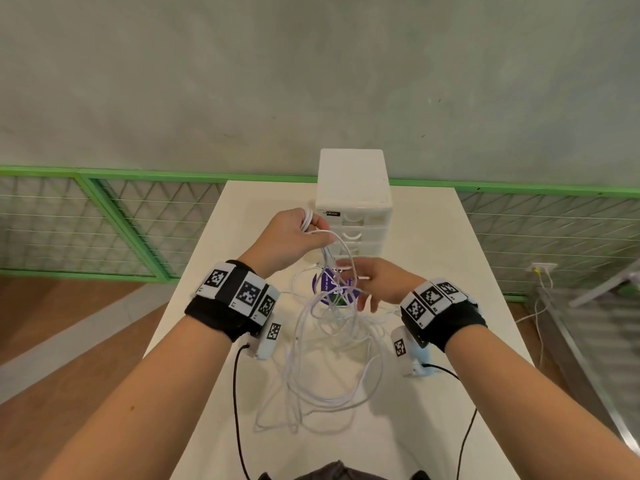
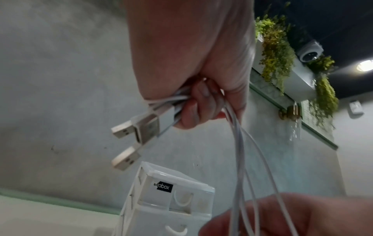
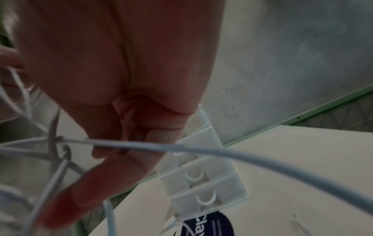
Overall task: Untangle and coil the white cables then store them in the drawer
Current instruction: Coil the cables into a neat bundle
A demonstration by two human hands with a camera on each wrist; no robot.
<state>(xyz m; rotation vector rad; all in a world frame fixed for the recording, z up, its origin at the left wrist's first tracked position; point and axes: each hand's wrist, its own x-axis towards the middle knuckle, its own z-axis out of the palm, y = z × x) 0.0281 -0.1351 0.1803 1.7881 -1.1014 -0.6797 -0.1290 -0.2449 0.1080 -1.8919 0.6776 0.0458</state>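
Three USB plugs (image 2: pixel 141 127) gripped in left hand (image 1: pixel 294 237); cables (image 1: pixel 329 358) tangled.

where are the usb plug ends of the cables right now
The usb plugs stick out of the left hand, which holds them raised in front of the white drawer unit, above the tangle on the table.

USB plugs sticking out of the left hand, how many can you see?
3, bunched below the left hand: one plug leftmost, one beside it, one lowest. More may hide in the fist.
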